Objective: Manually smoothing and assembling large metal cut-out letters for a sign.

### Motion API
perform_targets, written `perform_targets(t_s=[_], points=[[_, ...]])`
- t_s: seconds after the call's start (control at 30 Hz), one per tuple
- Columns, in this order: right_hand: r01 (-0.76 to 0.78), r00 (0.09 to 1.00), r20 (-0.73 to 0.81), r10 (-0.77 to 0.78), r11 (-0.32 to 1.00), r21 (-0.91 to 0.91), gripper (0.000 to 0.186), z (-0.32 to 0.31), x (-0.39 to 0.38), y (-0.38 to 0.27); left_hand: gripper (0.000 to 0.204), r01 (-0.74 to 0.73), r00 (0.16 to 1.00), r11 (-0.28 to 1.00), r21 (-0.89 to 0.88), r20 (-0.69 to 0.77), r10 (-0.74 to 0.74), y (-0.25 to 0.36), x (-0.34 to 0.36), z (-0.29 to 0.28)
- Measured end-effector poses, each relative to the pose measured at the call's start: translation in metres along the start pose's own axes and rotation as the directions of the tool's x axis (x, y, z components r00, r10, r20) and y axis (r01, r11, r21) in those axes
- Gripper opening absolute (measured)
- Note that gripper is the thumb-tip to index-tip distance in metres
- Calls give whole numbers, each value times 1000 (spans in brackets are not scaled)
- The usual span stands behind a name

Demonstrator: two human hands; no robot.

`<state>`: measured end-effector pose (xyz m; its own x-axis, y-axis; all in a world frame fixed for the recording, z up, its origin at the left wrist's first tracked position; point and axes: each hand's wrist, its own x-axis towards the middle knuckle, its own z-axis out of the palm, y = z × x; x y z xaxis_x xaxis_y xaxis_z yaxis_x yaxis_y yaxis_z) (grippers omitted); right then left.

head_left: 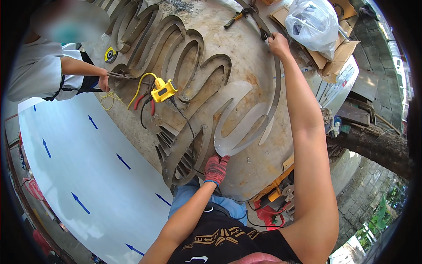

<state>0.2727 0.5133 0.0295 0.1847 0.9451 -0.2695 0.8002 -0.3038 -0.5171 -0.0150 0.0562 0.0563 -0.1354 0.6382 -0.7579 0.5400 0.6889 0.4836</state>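
My left hand [216, 170], in a red-grey knit glove, is closed on the near edge of a flat, curled metal cutout [237, 141]. My right hand [278, 45], bare and stretched far forward, grips a long curved metal strip [278, 83] that bends along the cutout's right side. Dark tool parts lie beside those fingers, and a tool with an orange-and-black handle [233, 20] rests just beyond. Left of the cutout stands a raised-edge metal letter shape [193, 145], with a black cord across it.
A yellow power-strip box [164, 90] and red-handled pliers [145, 103] sit mid-table. More raised metal letters [176, 39] extend to the far left. Another person's hand [103, 82] is at the left edge. A white plastic bag [311, 26] lies on cardboard; a white sheet with blue arrows [101, 176] spreads left.
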Motion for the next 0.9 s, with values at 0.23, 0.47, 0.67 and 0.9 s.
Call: perform_targets(t_s=[0.23,0.47,0.67,0.9], points=[[95,993,-61,-102,990,-105,36,2,-6,-7,53,-34,999,999,4,-22,34,-8,1,5],[278,958,-17,-285,945,-174,39,-3,3,5,52,-20,999,1000,19,26,20,-10,3,6],[161,976,124,-177,978,130,43,-8,30,6,50,-67,997,998,5,-22,67,-12,2,9],[214,975,-80,-208,973,82,36,4,63,1,48,-39,999,999,1,-10,39,-9,1,7]])
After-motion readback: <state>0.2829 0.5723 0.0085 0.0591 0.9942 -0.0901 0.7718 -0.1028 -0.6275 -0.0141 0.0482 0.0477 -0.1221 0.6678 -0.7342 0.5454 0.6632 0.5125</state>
